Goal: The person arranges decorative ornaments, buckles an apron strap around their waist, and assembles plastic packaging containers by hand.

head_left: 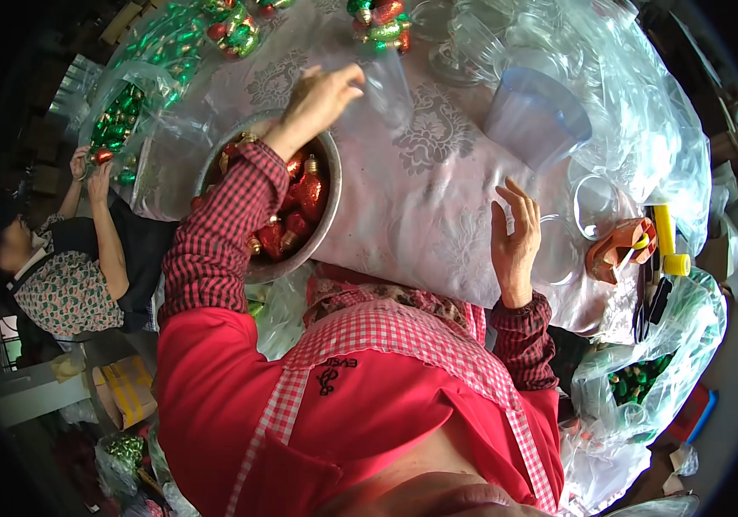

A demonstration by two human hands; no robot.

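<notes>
Pinching a clear bag [384, 86] w/ your left hand [322, 99] over the bowl [328, 226] (red ornaments inside); right hand [514, 241] open, empty, on the cloth [421, 198].

At ten o'clock we see a clear plastic bag [124, 116] bulging with green and red foil-wrapped pieces, and at eleven a second clear bag [181, 43] of the same lies beside it. At two o'clock a large crumpled clear plastic bag [644, 121] holds stacked transparent cups, with a clear plastic sleeve [386, 86] at twelve touching the left hand [322, 99]. At four o'clock another clear bag [644, 379] holds green wrapped pieces.
</notes>
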